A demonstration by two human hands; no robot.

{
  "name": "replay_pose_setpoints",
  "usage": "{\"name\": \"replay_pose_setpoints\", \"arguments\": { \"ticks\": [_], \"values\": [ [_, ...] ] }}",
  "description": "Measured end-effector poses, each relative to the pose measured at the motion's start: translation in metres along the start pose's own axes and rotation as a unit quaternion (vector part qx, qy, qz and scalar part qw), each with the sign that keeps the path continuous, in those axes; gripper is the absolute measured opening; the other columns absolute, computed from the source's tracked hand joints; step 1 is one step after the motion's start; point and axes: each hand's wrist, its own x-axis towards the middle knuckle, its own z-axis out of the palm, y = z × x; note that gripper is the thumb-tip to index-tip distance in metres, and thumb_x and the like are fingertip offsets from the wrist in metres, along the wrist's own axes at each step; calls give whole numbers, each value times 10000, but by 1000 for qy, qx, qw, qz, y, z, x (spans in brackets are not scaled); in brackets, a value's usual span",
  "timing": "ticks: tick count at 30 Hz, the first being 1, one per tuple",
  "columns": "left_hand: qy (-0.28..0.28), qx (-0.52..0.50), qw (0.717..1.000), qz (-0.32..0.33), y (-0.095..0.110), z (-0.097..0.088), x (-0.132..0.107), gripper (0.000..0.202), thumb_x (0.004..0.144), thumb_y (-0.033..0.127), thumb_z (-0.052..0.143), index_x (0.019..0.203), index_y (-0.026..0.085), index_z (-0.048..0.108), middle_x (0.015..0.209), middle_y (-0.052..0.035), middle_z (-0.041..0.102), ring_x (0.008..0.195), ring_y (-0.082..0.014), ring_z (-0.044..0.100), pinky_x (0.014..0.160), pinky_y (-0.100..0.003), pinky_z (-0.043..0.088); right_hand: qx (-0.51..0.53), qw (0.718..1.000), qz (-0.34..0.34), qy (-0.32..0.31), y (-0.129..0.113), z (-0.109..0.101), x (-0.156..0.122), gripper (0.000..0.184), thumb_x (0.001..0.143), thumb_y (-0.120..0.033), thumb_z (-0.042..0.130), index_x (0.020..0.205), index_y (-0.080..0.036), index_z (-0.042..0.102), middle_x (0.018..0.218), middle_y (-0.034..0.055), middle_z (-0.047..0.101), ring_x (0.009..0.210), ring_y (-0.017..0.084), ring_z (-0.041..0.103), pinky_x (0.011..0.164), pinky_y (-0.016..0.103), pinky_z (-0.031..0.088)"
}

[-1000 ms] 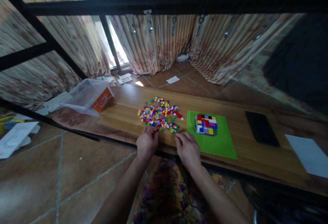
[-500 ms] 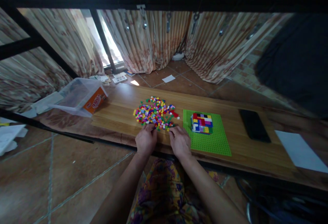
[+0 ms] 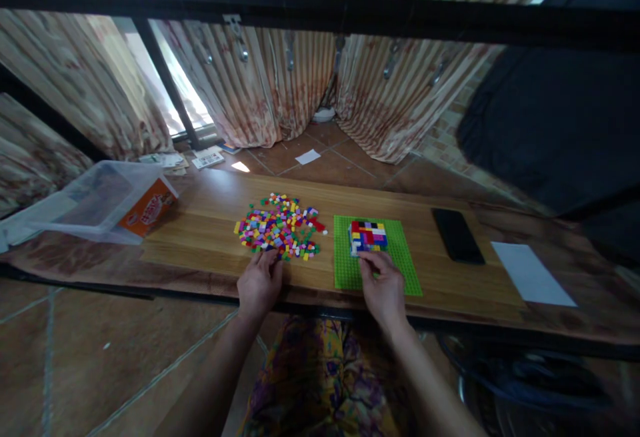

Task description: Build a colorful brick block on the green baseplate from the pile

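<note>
A heap of small coloured bricks (image 3: 280, 225) lies on the wooden board (image 3: 200, 234). To its right is a green baseplate (image 3: 400, 270) with a low block of mixed-colour bricks (image 3: 369, 235) built on it. My left hand (image 3: 259, 284) rests at the near edge of the heap, its curled fingertips touching the bricks. My right hand (image 3: 384, 287) is over the baseplate, fingers pinched together at the near side of the built block; whatever is between them is too small to name.
A clear plastic tub with an orange label (image 3: 107, 200) lies tipped at the left. A black phone (image 3: 457, 235) and a white sheet (image 3: 531, 274) lie to the right. A black metal frame (image 3: 320, 14) crosses overhead; curtains hang behind.
My right hand has moved from the near edge of the brick heap rightward onto the green baseplate, up to the built block. The left hand stays at the heap. The view has shifted.
</note>
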Motion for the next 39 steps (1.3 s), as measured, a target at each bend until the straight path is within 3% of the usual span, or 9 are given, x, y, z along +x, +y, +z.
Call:
{"name": "replay_pose_setpoints", "arguments": {
  "ticks": [5,11,19,29,34,39],
  "values": [
    [0,7,1000,8,-1,2,0,298,900,333,468,1134,221,614,1114,-51,658,980,-215,640,749,-299,492,-71,997,-24,-30,14,-14,30,229,854,-213,487,951,-178,692,945,92,679,859,207,637,816,368,507],
    [9,14,1000,14,-1,2,0,289,898,336,476,1130,224,608,1100,-52,665,954,-206,643,731,-282,483,-141,985,-61,-80,13,-8,46,389,806,-108,460,1152,-157,632,1034,116,691,890,217,651,832,386,517],
    [14,13,1000,14,0,2,-1,282,898,333,479,1127,230,607,1098,-50,665,954,-196,642,732,-272,479,-137,986,-68,-64,13,0,44,421,792,-97,454,1171,-178,619,999,100,693,833,202,654,802,379,527],
    [16,27,999,19,0,2,-2,281,906,345,467,1118,227,608,1085,-48,666,933,-201,643,725,-278,473,-95,995,-37,-16,15,-8,37,325,847,-198,478,1128,-159,637,963,103,687,836,206,643,811,382,517],
    [18,25,999,19,0,2,-2,279,908,344,465,1115,228,610,1082,-46,668,930,-198,643,728,-272,471,-134,988,-77,6,18,-9,29,274,899,-234,455,1025,-181,693,1023,109,668,987,229,590,899,405,481],
    [17,26,999,19,0,3,-2,279,906,344,468,1119,230,608,1084,-48,667,929,-196,643,730,-270,475,-179,978,-106,1,22,-5,20,305,910,-197,431,1028,-196,713,1023,104,657,966,230,561,874,400,483]
  ]
}}
